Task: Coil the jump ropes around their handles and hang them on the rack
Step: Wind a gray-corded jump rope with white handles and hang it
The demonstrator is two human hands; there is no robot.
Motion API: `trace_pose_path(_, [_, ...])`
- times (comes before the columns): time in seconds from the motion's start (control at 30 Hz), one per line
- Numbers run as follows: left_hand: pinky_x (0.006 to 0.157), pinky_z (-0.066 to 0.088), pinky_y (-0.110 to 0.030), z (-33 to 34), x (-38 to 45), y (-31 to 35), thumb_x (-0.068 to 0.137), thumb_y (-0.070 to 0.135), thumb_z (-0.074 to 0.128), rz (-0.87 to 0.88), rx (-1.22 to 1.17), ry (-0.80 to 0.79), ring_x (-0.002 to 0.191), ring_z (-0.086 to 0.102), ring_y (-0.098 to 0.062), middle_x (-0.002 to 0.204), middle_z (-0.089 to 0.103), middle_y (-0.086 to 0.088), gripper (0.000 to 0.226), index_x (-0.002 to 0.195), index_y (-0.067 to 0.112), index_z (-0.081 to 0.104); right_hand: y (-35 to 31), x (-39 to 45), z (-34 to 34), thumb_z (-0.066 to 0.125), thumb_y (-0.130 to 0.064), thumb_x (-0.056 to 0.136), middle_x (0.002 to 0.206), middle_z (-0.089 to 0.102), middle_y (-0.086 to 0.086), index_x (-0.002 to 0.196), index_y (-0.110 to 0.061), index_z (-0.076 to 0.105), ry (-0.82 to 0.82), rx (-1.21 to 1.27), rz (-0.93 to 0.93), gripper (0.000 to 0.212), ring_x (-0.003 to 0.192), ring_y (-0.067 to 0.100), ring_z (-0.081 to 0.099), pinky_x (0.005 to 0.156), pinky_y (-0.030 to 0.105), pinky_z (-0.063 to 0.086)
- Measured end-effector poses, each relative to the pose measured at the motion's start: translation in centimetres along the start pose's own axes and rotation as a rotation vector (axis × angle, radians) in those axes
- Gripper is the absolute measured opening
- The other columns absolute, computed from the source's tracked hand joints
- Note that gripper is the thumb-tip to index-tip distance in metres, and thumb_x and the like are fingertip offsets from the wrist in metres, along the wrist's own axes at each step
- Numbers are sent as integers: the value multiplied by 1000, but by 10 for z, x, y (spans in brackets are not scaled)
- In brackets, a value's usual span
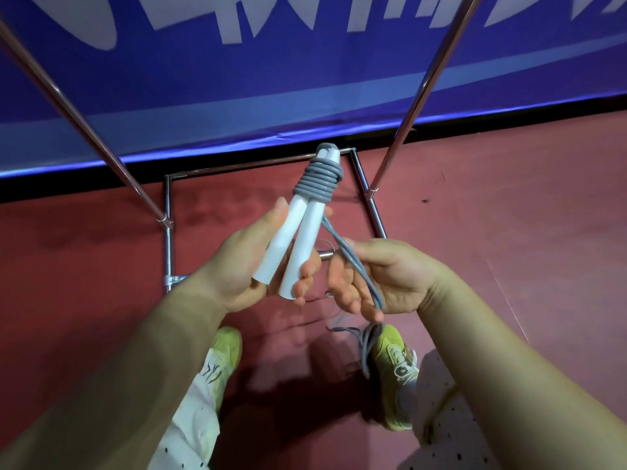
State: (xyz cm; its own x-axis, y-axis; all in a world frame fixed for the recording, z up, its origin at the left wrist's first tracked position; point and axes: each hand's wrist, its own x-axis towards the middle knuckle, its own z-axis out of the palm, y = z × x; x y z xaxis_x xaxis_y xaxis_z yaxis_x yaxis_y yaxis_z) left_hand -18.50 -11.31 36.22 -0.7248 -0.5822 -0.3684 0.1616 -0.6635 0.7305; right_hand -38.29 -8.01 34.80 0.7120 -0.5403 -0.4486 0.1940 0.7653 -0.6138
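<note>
My left hand [251, 262] grips the two white handles [298, 242] of a jump rope, held side by side and pointing away from me. Several turns of grey rope [317, 181] are coiled around the handles' far ends. The loose grey rope [359, 269] runs from the coil down through my right hand [380, 276], which holds the doubled strands. Below that hand the rope's tail hangs toward my right shoe. The chrome rack [420, 93] stands in front of me, its two slanted poles rising left and right.
The rack's square chrome base frame [167, 212] lies on the red floor [509, 215] under my hands. A blue banner [305, 79] with white lettering covers the wall behind. My yellow-green shoes [393, 368] stand close to the base.
</note>
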Motion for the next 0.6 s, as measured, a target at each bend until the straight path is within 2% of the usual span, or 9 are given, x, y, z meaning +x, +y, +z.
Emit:
trace_pose_path(0.07, [48, 46, -29, -4, -1, 3, 86, 61, 34, 38, 2, -41, 44, 51, -23, 59, 53, -9, 54, 112, 23, 63, 0, 1, -1, 70, -48, 80, 60, 57, -1, 82, -14, 73, -64, 49, -77, 34, 53, 9, 54, 42, 20, 51])
trace_pose_path(0.17, [49, 46, -28, -9, -4, 6, 85, 60, 34, 57, -6, -73, 45, 52, -21, 61, 53, -7, 52, 109, 29, 68, -1, 3, 4, 78, -40, 73, 60, 57, 1, 72, -14, 71, 24, 60, -160, 27, 56, 13, 60, 57, 31, 59])
trace_pose_path(0.23, [49, 46, -28, -12, -4, 7, 86, 60, 33, 49, -7, -58, 46, 52, -21, 61, 53, -7, 52, 110, 28, 66, -1, 5, 11, 69, -33, 75, 58, 60, 3, 64, -14, 69, 160, 35, -173, 23, 60, 17, 68, 59, 34, 60])
trace_pose_path(0.3, [48, 46, -29, -13, -4, 8, 88, 60, 34, 44, 9, 9, 46, 50, -21, 61, 52, -7, 52, 112, 24, 61, -4, 7, 17, 56, -26, 82, 55, 59, 4, 61, -13, 67, 341, -21, -173, 27, 55, 17, 67, 56, 30, 59])
trace_pose_path(0.33, [48, 46, -29, -14, -2, 8, 86, 60, 35, 42, 37, 75, 46, 49, -21, 61, 51, -8, 52, 111, 20, 59, -6, 8, 18, 53, -22, 87, 53, 58, 2, 64, -12, 65, 439, -102, -199, 28, 51, 15, 65, 53, 27, 57])
trace_pose_path(0.4, [47, 43, -27, -12, 2, 7, 84, 58, 37, 56, 156, 247, 44, 48, -21, 62, 51, -9, 51, 103, 13, 54, -9, 10, 20, 51, -17, 97, 53, 55, -4, 72, -11, 61, 652, -418, -281, 28, 43, 10, 54, 48, 22, 50])
trace_pose_path(0.47, [47, 42, -25, -11, 6, 2, 92, 53, 38, 77, 338, 412, 45, 48, -18, 63, 53, -9, 46, 93, 11, 56, -10, 11, 22, 53, -19, 97, 54, 52, -4, 74, -12, 64, 819, -755, -345, 26, 42, 8, 45, 46, 20, 41])
trace_pose_path(0.53, [49, 41, -24, -10, 10, -1, 97, 48, 38, 75, 490, 500, 50, 49, -16, 64, 55, -4, 44, 88, 13, 62, -8, 11, 26, 56, -23, 95, 58, 53, 1, 76, -15, 66, 889, -982, -359, 23, 47, 7, 42, 49, 22, 36])
trace_pose_path(0.6, [54, 40, -25, -11, 13, -3, 97, 48, 39, 71, 589, 528, 58, 49, -15, 66, 55, 1, 42, 87, 17, 65, -4, 11, 28, 56, -27, 95, 65, 56, 11, 79, -10, 67, 910, -1088, -344, 25, 55, 11, 43, 56, 31, 36])
